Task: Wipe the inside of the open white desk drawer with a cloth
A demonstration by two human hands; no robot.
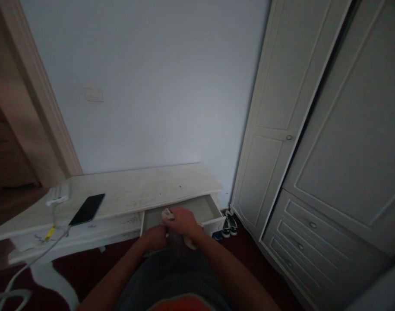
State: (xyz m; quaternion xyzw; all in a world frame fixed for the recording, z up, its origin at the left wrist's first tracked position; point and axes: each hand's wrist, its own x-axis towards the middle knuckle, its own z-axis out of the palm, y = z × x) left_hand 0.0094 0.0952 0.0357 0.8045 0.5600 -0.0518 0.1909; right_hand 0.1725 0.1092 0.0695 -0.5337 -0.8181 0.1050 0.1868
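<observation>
White desk drawer open | right hand clasps pale cloth over it | left hand at drawer front, grip unclear | black phone on desktop

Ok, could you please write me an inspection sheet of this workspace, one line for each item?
Surface: white desk, top worn and marked.
Job's things: right drawer pulled open; small pale object at the fingers, kind unclear.
Clutter: black phone; white power strip.
Grippers: right hand closed on the pale object over the drawer; left hand at the drawer front, grip unclear.
Cables: white cable hanging off the desk's left end.
Surroundings: wardrobe, shoes on the floor.
</observation>
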